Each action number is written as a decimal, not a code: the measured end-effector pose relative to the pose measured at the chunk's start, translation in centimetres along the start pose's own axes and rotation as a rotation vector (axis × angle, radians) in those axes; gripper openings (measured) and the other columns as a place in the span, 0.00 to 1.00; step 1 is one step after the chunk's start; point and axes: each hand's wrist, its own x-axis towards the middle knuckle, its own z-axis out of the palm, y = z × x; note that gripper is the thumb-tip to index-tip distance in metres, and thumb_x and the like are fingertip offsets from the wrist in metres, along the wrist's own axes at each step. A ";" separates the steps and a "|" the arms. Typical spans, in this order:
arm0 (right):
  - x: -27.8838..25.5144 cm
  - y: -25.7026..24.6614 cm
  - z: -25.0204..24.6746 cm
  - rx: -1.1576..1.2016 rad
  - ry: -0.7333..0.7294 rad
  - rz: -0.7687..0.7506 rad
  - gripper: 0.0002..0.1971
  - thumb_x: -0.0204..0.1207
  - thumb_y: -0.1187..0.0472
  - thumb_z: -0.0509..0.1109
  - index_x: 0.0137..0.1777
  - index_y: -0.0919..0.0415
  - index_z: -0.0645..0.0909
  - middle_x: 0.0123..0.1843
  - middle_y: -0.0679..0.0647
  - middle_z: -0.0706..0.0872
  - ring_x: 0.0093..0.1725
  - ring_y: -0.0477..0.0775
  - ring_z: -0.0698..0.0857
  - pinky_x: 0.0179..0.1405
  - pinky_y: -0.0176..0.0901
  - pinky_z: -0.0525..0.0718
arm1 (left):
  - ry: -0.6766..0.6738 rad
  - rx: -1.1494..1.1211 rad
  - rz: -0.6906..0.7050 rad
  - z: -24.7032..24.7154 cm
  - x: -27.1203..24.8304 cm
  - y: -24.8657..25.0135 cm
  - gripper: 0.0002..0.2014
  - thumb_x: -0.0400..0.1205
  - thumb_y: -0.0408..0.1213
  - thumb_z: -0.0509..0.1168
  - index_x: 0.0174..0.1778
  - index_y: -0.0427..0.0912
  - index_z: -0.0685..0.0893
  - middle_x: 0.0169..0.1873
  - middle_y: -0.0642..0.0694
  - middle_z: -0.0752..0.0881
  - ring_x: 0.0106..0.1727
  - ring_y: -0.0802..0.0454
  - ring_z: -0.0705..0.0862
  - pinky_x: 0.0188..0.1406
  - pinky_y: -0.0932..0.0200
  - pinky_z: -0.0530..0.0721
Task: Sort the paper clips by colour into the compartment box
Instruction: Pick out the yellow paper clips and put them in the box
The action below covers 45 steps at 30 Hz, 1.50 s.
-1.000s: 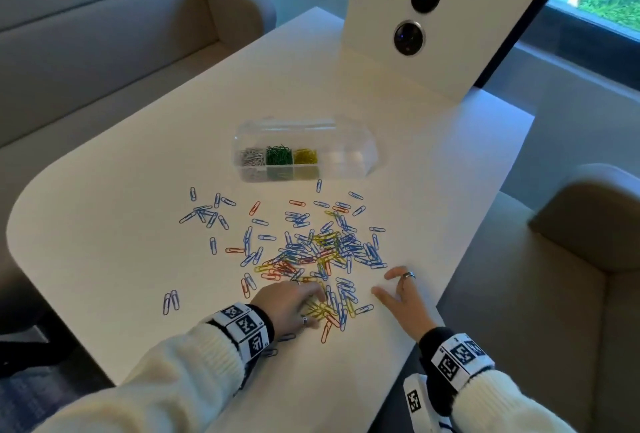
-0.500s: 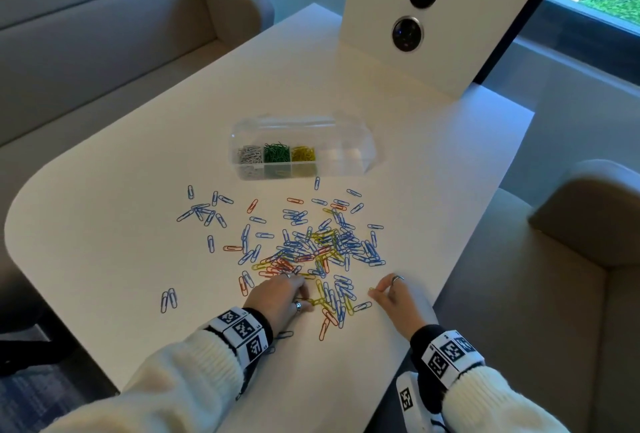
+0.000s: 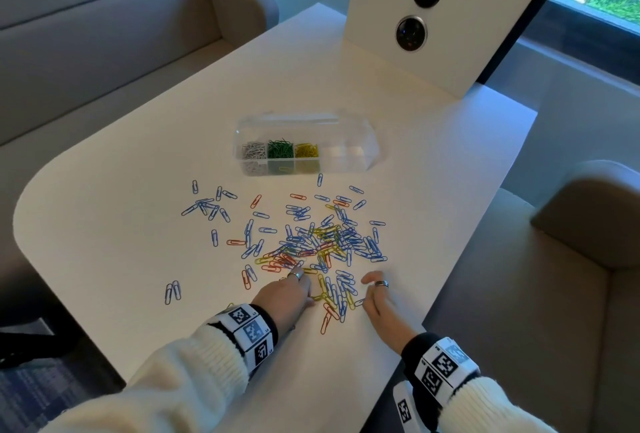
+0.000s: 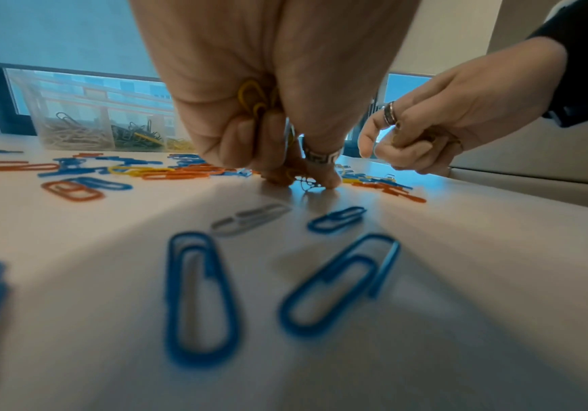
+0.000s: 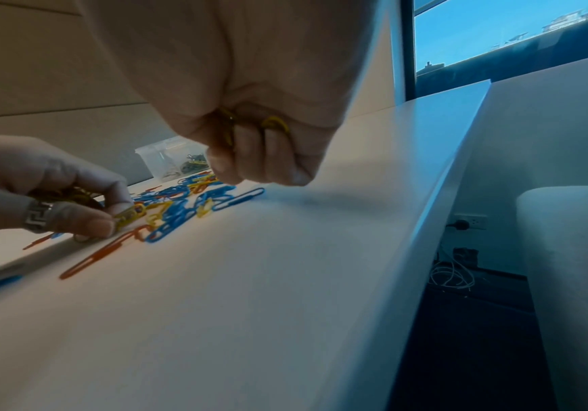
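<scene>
With both hands' fingers curled on gathered yellow clips (image 4: 252,94), pick only yellow from the mixed pile (image 3: 325,245) at lower centre, then empty into the box's (image 3: 349,155) yellow compartment.

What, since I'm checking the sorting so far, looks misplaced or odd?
One yellow clip lies among the green clips in the compartment box, not with the yellows. A lone silver clip also lies on the table beside blue ones, away from the box's silver section.
</scene>
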 end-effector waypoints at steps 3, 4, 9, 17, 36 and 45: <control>-0.2 -0.4 0.3 -0.088 0.043 -0.003 0.07 0.82 0.66 0.51 0.51 0.54 0.68 0.40 0.49 0.77 0.42 0.51 0.77 0.45 0.40 0.73 | 0.018 0.015 0.034 0.3 -0.1 -0.2 0.13 0.86 0.43 0.54 0.61 0.40 0.71 0.66 0.42 0.71 0.55 0.45 0.81 0.49 0.55 0.78; -0.2 -0.5 0.4 -0.105 0.048 0.004 0.06 0.82 0.65 0.52 0.50 0.53 0.68 0.43 0.50 0.79 0.45 0.53 0.79 0.49 0.41 0.75 | 0.018 -0.004 0.034 0.3 -0.2 -0.4 0.11 0.86 0.43 0.54 0.61 0.40 0.71 0.66 0.41 0.72 0.55 0.44 0.81 0.50 0.54 0.78; 0.2 -1.1 1.2 -0.137 0.086 0.112 0.06 0.81 0.51 0.61 0.48 0.52 0.70 0.46 0.48 0.83 0.46 0.51 0.82 0.47 0.41 0.77 | 0.168 -0.453 -0.009 0.0 -0.8 -1.3 0.04 0.85 0.42 0.58 0.48 0.46 0.71 0.43 0.50 0.79 0.43 0.52 0.78 0.39 0.63 0.73; 0.5 -1.5 0.6 -0.237 0.057 0.103 0.07 0.81 0.52 0.62 0.45 0.52 0.70 0.48 0.49 0.83 0.46 0.50 0.79 0.44 0.38 0.73 | 0.118 -1.718 -0.136 -2.8 -1.4 -2.1 0.08 0.84 0.30 0.58 0.38 0.39 0.72 0.23 0.49 0.72 0.18 0.61 0.63 0.16 0.70 0.63; 1.4 -13.3 -6.6 -0.056 -0.068 -0.465 0.06 0.79 0.63 0.59 0.43 0.59 0.65 0.26 0.44 0.67 0.22 0.44 0.68 0.25 0.31 0.67 | -0.058 -2.138 -0.144 -8.2 0.2 -1.7 0.17 0.78 0.42 0.52 0.23 0.41 0.71 0.23 0.46 0.68 0.21 0.54 0.66 0.18 0.65 0.66; 6.4 -16.9 -5.6 -0.586 0.002 -0.536 0.12 0.77 0.63 0.59 0.59 0.63 0.72 0.55 0.57 0.79 0.49 0.57 0.79 0.44 0.44 0.73 | -0.206 -2.224 -0.061 -11.1 2.0 -0.6 0.17 0.76 0.34 0.54 0.35 0.32 0.88 0.28 0.39 0.88 0.25 0.48 0.88 0.18 0.61 0.83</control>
